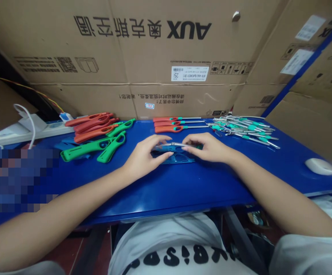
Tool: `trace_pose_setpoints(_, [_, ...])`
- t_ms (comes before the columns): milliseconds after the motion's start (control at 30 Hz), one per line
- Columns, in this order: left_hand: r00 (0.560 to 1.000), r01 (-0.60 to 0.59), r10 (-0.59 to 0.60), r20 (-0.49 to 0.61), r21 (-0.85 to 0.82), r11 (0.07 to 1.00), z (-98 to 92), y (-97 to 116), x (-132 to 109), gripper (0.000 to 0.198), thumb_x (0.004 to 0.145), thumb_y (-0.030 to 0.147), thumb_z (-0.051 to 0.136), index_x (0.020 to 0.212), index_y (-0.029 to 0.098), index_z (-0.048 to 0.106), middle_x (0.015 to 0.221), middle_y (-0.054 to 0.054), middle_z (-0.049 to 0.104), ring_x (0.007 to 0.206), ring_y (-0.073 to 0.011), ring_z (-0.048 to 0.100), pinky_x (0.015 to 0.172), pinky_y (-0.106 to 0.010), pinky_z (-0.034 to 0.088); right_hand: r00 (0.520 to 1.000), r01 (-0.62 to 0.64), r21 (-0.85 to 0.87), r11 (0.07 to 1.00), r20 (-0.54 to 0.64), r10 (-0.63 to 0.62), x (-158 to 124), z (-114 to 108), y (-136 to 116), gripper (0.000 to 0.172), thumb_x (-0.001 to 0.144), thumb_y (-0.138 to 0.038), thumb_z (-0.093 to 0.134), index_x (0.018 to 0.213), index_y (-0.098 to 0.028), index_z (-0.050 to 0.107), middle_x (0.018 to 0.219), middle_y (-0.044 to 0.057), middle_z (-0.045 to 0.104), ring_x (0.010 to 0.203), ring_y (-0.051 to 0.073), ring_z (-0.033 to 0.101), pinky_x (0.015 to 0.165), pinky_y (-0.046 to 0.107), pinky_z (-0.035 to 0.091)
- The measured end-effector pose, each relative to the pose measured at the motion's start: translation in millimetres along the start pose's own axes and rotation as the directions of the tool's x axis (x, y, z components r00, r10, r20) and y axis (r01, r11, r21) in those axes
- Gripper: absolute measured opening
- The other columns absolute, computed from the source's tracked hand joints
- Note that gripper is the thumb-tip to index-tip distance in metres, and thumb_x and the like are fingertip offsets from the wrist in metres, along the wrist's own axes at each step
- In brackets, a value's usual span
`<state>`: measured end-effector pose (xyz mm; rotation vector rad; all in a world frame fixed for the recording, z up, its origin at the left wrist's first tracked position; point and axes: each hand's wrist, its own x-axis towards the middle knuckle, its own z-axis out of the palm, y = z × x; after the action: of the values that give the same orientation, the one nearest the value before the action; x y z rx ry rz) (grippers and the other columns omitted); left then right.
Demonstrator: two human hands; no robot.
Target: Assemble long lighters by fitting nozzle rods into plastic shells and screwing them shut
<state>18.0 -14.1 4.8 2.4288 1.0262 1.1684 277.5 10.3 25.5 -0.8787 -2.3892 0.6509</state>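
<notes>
My left hand [144, 154] and my right hand [207, 147] meet at the middle of the blue table [183, 183]. Between them they pinch a thin metal rod part with a teal piece [177, 145], laid over a blue plastic handle shell [174, 157] flat on the table. The fingers of both hands are closed on the part. Orange and green handle shells [100, 135] lie to the left. Three assembled orange-handled lighters [173, 124] lie just beyond my hands. A heap of several metal rods with teal pieces [246, 128] is at the right.
Large cardboard boxes [143, 53] stand as a wall behind the table. A white power strip with a cable [31, 128] sits far left. A white oval object [320, 166] lies at the table's right edge. A blurred patch covers the left front.
</notes>
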Motion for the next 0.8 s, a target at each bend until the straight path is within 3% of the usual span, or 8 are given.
trace_pose_setpoints(100, [0.995, 0.096, -0.095, 0.025, -0.071, 0.993, 1.4, -6.7, -0.9, 0.053, 0.085, 0.03, 0.073, 0.134, 0.021, 0.055, 0.111, -0.007, 0.07, 0.082, -0.0169, 0.071, 0.076, -0.032, 0.059, 0.994, -0.043, 0.037, 0.998, -0.1, 0.046, -2.3, -9.1, 8.3, 0.028, 0.096, -0.045, 0.058, 0.108, -0.02, 0.062, 0.08, 0.001, 0.062, 0.069, 0.014, 0.056, 0.065, 0.027, 0.044])
trace_pose_setpoints(233, [0.989, 0.145, -0.143, 0.022, -0.19, 0.971, 2.9, -11.7, -1.8, 0.054, 0.089, 0.028, 0.067, 0.14, 0.022, 0.049, 0.103, -0.005, 0.069, 0.078, -0.0145, 0.071, 0.074, -0.029, 0.06, 0.991, -0.093, 0.025, 0.995, -0.097, 0.095, -4.9, -21.5, 17.1, 0.029, 0.094, -0.047, 0.061, 0.105, -0.021, 0.059, 0.075, -0.001, 0.057, 0.065, 0.013, 0.053, 0.062, 0.026, 0.042])
trace_pose_setpoints(400, [0.986, 0.168, -0.162, 0.045, -0.204, 0.965, 0.4, -7.4, -1.4, 0.048, 0.09, 0.032, 0.068, 0.134, 0.02, 0.054, 0.093, -0.003, 0.073, 0.081, -0.0157, 0.072, 0.078, -0.028, 0.06, 0.992, -0.106, -0.104, 0.989, 0.059, 0.113, -7.3, -30.9, 16.0, 0.028, 0.094, -0.046, 0.058, 0.1, -0.019, 0.063, 0.074, 0.0, 0.059, 0.065, 0.013, 0.049, 0.063, 0.027, 0.039])
trace_pose_setpoints(500, [0.98, 0.197, -0.191, 0.048, -0.208, 0.958, -0.9, -4.6, -0.9, 0.041, 0.092, 0.037, 0.067, 0.128, 0.019, 0.06, 0.087, -0.003, 0.074, 0.075, -0.0163, 0.072, 0.073, -0.027, 0.059, 0.974, -0.135, -0.045, 0.99, 0.175, 0.141, -9.4, -35.5, 13.0, 0.03, 0.094, -0.046, 0.057, 0.099, -0.018, 0.064, 0.078, 0.002, 0.065, 0.067, 0.014, 0.053, 0.065, 0.028, 0.041])
trace_pose_setpoints(667, [0.968, 0.25, -0.241, 0.073, -0.168, 0.954, -0.7, -2.7, 0.7, 0.031, 0.093, 0.046, 0.065, 0.099, 0.018, 0.075, 0.071, -0.001, 0.072, 0.061, -0.0145, 0.067, 0.059, -0.024, 0.052, 0.913, -0.197, 0.038, 0.98, 0.371, 0.169, -11.8, -42.0, 9.5, 0.033, 0.094, -0.048, 0.057, 0.093, -0.017, 0.067, 0.077, 0.002, 0.065, 0.066, 0.013, 0.055, 0.062, 0.026, 0.043])
trace_pose_setpoints(800, [0.947, 0.303, -0.275, 0.165, -0.18, 0.936, -1.7, -3.7, 2.2, 0.034, 0.091, 0.05, 0.066, 0.089, 0.018, 0.078, 0.069, -0.002, 0.073, 0.055, -0.013, 0.063, 0.054, -0.023, 0.049, 0.882, -0.242, 0.062, 0.968, 0.431, 0.192, -12.3, -43.8, 8.0, 0.034, 0.092, -0.05, 0.062, 0.097, -0.017, 0.069, 0.075, 0.001, 0.065, 0.063, 0.011, 0.055, 0.058, 0.023, 0.044])
